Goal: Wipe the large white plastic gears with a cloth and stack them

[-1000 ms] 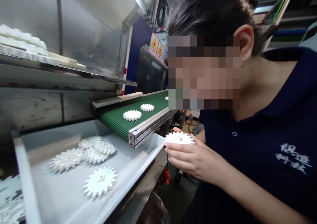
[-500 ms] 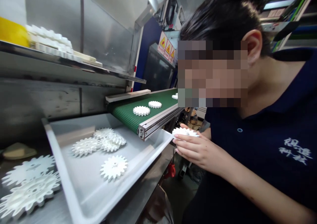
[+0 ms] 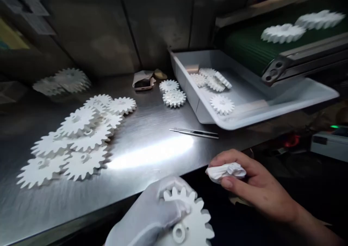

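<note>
L hand [image 3: 146, 217], white-covered, gripped a plastic gear [image 3: 187, 220] just off the bench edge; R hand [image 3: 252, 184] pinched a wadded tissue [image 3: 225, 172]. Already out: gear pile [image 3: 81, 137] on steel bench [image 3: 136, 188], two gears [image 3: 172, 94] by tray [image 3: 187, 94]. Left: tray gears [image 3: 214, 81], belt gears [image 3: 282, 33].

Head camera | worn by the person, looking forward and down from just above the hands | left hand [image 3: 146, 213] and right hand [image 3: 257, 184] nearest, at frame bottom | counter [image 3: 152, 188] mid-frame | tray [image 3: 187, 90] and conveyor belt [image 3: 244, 46] farther off, upper right
</note>
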Tool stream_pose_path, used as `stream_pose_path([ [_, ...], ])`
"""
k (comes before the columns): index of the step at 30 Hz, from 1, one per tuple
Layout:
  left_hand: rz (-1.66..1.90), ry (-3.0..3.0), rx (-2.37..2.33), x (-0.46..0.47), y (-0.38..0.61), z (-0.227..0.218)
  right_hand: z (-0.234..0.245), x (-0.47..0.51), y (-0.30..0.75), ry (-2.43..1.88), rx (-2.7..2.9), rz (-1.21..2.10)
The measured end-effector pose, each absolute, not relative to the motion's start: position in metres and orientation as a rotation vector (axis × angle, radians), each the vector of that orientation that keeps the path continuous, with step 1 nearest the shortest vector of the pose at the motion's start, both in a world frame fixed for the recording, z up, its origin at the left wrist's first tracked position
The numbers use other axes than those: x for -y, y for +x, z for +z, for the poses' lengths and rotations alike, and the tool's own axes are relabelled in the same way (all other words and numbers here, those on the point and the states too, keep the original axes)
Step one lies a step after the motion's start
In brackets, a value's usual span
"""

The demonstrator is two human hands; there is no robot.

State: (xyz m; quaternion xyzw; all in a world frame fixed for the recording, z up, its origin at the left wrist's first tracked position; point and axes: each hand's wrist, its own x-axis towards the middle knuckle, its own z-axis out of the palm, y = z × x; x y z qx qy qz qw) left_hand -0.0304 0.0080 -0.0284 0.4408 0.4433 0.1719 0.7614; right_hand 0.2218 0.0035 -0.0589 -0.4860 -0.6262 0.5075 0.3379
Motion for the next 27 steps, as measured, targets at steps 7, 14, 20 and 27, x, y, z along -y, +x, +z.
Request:
stream_pose_path([
  [7, 0.293, 0.946, -0.952, -0.017, -0.014, -0.027, -0.053, -0.005, 0.227, -0.981, 1.890, 1.183],
  [14, 0.165, 0.965, -1.047, -0.019, -0.006, -0.019, -0.057, -0.006, 0.231, -0.845, 1.878, 0.911],
  [20, 0.171, 0.963, -0.988, -0.016, -0.001, -0.026, -0.054, -0.010, 0.230, -0.569, 1.999, 0.984],
  [27, 0.200, 0.824, -0.848, -0.016, 0.008, -0.027, -0.060, -0.003, 0.231, -0.467, 2.002, 0.914],
])
